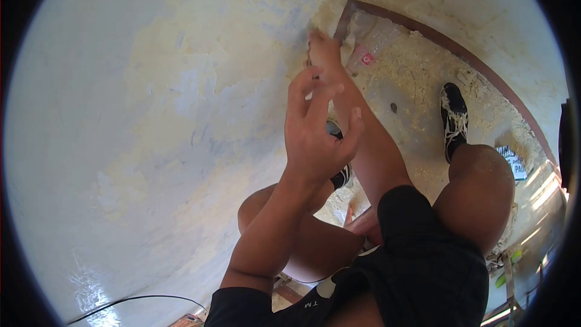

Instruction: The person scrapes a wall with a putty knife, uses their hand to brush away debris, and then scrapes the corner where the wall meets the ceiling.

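My left hand (315, 136) is raised in front of the wall, its fingers bent and apart, with nothing seen between them. Beyond it, my right hand (325, 51) is at the pale, patchy wall (200, 97), close to the corner. Motion blurs its fingers, and whether they hold anything is unclear. Beside that hand, a clear plastic bottle with a red label (367, 59) lies on the floor. Yellowish flakes and crumbs (417, 63) are scattered over the floor around it.
A brown baseboard (448, 34) curves along the second wall. My black shoe (454, 115) stands on the littered floor; the other shoe is partly hidden behind my left hand. At the right lies a printed packet (514, 163). A black cable (139, 297) runs along the lower left.
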Tool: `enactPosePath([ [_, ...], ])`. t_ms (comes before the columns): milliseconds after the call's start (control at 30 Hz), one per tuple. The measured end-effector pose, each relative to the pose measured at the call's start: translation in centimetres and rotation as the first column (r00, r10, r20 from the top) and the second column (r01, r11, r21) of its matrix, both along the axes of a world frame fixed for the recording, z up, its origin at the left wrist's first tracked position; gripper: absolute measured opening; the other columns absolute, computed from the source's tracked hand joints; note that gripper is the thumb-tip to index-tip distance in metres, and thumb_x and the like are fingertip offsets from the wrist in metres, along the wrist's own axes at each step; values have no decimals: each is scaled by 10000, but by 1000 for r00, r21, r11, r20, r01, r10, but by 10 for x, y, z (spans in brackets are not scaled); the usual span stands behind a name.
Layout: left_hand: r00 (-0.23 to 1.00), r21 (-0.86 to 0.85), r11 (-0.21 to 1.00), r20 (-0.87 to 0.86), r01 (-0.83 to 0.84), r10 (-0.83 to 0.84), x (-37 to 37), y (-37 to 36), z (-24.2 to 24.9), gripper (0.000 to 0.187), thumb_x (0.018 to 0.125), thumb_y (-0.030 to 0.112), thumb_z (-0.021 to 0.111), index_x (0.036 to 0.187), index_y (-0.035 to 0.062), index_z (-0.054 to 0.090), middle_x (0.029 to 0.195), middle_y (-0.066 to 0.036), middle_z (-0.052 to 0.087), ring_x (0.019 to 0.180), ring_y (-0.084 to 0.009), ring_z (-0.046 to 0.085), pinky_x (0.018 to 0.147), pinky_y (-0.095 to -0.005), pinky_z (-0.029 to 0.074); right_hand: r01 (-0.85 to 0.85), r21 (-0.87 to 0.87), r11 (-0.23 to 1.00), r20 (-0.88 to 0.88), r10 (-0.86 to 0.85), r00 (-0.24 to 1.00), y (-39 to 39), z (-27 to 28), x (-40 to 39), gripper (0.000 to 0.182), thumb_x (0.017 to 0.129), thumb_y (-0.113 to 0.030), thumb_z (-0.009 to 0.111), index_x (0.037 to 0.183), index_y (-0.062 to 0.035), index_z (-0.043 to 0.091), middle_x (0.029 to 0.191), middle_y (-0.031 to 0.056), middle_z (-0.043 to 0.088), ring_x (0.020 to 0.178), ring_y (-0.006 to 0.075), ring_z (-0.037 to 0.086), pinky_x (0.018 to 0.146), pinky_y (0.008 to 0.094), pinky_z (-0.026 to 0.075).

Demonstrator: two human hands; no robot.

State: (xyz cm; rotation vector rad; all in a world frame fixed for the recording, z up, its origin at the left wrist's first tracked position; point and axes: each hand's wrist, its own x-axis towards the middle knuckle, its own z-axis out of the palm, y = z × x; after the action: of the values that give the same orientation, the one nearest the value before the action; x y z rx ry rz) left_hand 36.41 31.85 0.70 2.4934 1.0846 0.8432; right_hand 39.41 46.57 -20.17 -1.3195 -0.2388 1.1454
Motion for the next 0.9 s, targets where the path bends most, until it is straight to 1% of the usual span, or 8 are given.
enactPosePath([
  [33,1000,-14,1000,-7,-14,14,0,-4,0,305,689,63,708,981,10,638,1227,-196,525,893,-266,629,668,-336,526,-14,-14,1000,-7,14,1000,-8,9,7,253,962,-283,520,954,-56,633,614,29,482,485,152,476,425,323,417],
  [100,1000,-23,1000,26,-12,13,1,-3,3,318,683,62,712,988,12,640,1225,-197,527,894,-266,629,666,-338,526,-56,-46,997,-383,34,923,-15,50,42,257,960,-288,529,976,-63,651,619,24,482,486,154,478,419,333,424],
  [167,1000,-21,1000,23,-1,2,-4,-4,-1,323,679,61,713,989,12,640,1224,-198,527,895,-267,629,666,-340,528,-49,-14,999,-348,41,937,-14,44,31,254,961,-289,530,914,-64,639,621,26,483,484,154,482,414,339,428],
  [233,1000,-28,1000,17,3,-2,-1,-1,-3,327,674,60,714,989,12,639,1223,-198,527,895,-268,629,665,-341,529,-5,4,1000,-31,5,1000,-10,31,11,337,946,-290,505,989,23,623,679,127,594,540,241,593,515,385,475],
  [267,1000,-16,1000,14,5,-5,1,1,0,327,672,60,716,987,12,639,1222,-198,526,896,-268,630,666,-343,531,8,71,997,-144,2,990,-6,28,15,266,969,-263,500,797,-63,533,613,33,476,477,152,481,410,335,422],
  [300,1000,-8,1000,5,7,-7,0,0,1,327,670,59,717,984,12,638,1222,-197,525,897,-269,630,667,-345,533,3,60,998,-154,6,988,-4,24,19,266,969,-263,500,797,-63,533,613,33,476,477,152,481,410,335,422],
  [400,1000,-6,1000,-11,1,-1,1,-5,-1,325,673,61,718,983,10,636,1225,-196,520,905,-272,628,674,-349,536,1,-20,1000,-397,-9,918,-11,47,44,204,942,-230,569,1029,-61,643,603,28,460,462,167,460,416,347,417],
  [900,999,-8,1000,-38,-4,3,5,-4,-5,312,685,63,711,985,18,635,1239,-194,510,925,-282,627,676,-357,538,-54,-13,998,-328,47,943,-15,55,50,220,948,-244,544,822,-63,559,613,28,477,470,167,481,419,347,426],
])
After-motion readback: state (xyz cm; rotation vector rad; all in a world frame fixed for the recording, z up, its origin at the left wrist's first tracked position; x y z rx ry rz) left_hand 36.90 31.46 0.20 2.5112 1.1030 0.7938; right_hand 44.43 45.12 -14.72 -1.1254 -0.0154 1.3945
